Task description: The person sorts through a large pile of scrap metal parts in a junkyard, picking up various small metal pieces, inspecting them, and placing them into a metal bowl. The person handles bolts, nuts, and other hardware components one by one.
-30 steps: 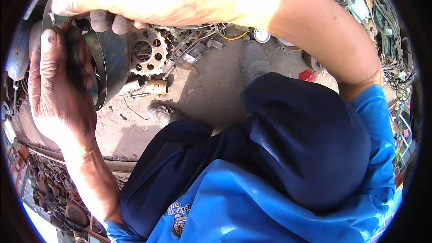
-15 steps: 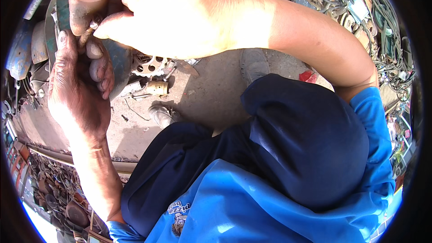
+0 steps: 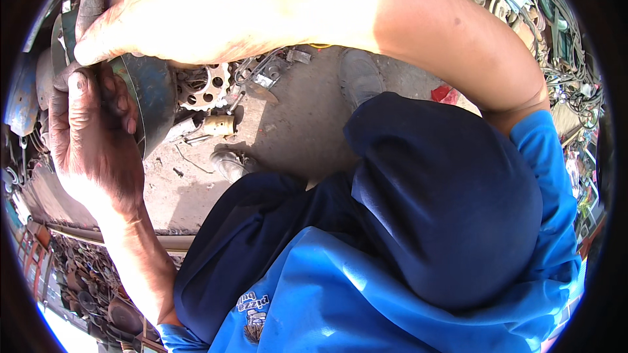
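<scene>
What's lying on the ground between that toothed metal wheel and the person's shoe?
In the head view, a short brass-coloured cylinder lies between the sprocket and the shoe, with thin metal rods beside it.

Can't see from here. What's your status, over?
Left hand and right hand both gripping the dark round metal part. Sprocket on ground behind. Nothing blocking.

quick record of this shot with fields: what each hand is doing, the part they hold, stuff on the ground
left hand: grimy, gripping the left side of the held part from below
right hand: over the top, fingertips pinching the part's upper edge
held part: round blue-grey metal housing, worn and dirty
ground: dusty concrete
on the ground: toothed sprocket, small brass-coloured cylinder, scrap metal bits
clothing: blue shirt sleeve, dark trousers
surroundings: heaps of wires and scrap parts at the right rim
</scene>
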`<state>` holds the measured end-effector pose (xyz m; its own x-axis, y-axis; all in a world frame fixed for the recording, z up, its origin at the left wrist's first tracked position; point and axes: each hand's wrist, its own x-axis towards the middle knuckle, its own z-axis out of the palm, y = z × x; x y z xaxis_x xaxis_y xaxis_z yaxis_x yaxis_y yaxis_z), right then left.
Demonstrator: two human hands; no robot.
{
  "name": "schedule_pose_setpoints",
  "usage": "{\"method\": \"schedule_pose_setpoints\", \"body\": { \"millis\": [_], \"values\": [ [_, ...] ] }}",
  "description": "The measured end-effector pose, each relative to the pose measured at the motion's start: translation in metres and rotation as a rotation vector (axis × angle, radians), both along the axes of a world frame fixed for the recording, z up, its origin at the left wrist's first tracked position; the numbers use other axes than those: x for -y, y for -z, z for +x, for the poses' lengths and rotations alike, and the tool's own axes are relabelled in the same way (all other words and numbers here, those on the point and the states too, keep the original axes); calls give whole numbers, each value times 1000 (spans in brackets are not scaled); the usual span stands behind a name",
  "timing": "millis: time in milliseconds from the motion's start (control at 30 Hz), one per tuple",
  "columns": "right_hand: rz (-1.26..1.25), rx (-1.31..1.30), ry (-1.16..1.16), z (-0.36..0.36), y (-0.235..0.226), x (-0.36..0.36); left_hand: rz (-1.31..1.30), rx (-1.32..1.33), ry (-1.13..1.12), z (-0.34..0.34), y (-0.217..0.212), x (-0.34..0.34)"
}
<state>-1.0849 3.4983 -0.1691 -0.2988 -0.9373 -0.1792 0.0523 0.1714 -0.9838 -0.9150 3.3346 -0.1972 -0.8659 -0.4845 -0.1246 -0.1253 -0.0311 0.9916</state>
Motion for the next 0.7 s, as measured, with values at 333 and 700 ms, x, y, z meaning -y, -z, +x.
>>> {"method": "schedule_pose_setpoints", "body": {
  "millis": [333, 700],
  "values": [
    [-871, -733, 350, 20, 68, 15, 448, 132, 11, -2, -12, -9],
    [-594, -599, 199, 23, 66, 5, 277, 218, -71, 11, -10, -12]
  ]
}}
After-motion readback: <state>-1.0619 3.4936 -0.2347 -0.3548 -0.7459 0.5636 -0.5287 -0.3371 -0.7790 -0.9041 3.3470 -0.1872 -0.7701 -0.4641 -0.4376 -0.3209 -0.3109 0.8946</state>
